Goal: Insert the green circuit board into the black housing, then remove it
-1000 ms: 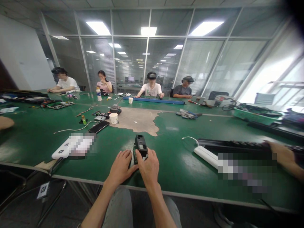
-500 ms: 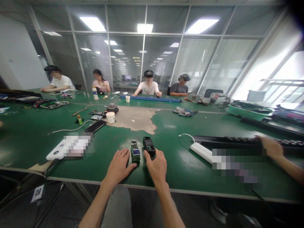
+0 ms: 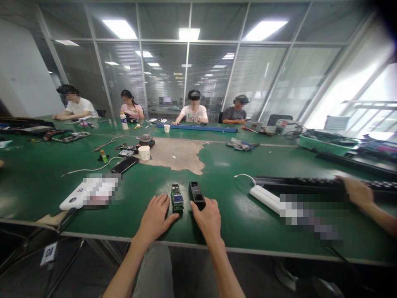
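A green circuit board with a small screen lies on the green table in front of me. To its left, my left hand rests on the tabletop, fingers apart, its thumb by the board's lower end. Right of the board is a black plastic housing with openings in its upper face. My right hand has its thumb and fingers around the near end of that housing. The fingers on the far side of it are partly hidden.
A white power strip lies at the right, near another person's hand. Left are a black phone, a white device and a paper cup. Several people sit across the table.
My right hand and the black housing have shifted slightly to the right, away from the circuit board. My left hand and the board have stayed in place.
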Tool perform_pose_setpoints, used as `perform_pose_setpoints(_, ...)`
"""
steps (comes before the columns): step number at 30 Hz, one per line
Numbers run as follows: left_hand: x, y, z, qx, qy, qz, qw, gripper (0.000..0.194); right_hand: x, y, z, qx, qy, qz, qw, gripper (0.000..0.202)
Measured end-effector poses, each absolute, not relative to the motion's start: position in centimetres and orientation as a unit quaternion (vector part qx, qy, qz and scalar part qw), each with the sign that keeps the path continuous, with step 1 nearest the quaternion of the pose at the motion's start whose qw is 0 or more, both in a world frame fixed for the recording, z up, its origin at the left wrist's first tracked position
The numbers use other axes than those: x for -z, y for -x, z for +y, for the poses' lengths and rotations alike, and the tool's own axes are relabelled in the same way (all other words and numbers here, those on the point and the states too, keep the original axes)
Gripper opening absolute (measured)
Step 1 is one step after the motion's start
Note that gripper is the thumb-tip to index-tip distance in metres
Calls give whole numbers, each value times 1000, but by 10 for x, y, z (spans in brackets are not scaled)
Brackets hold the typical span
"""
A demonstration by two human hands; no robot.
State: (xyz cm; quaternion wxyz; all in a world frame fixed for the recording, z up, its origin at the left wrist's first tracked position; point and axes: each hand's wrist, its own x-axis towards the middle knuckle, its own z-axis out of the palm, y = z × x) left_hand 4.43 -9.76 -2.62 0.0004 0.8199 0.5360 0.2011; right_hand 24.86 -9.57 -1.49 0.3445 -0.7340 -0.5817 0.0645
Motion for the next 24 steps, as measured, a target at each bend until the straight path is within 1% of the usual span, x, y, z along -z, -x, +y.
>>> perform_pose_setpoints(3,26,-44,-97,-200,-821,535,0,67,19,-250,-97,-61,729,-583,352,39)
perform_pose_setpoints(7,27,-44,-97,-203,-820,536,2,68,30,-253,-98,-33,714,-576,396,67)
perform_pose_setpoints(9,28,-44,-96,-206,-819,535,1,68,34,-254,-97,-27,708,-573,413,72)
perform_pose_setpoints(13,29,-44,-96,-208,-820,533,-5,68,36,-255,-95,-30,697,-572,431,68)
perform_pose_setpoints(19,29,-44,-96,-203,-820,536,-3,69,33,-255,-94,-32,678,-586,442,44)
perform_pose_setpoints(24,31,-43,-95,-211,-818,535,3,68,26,-254,-97,-35,659,-593,461,38)
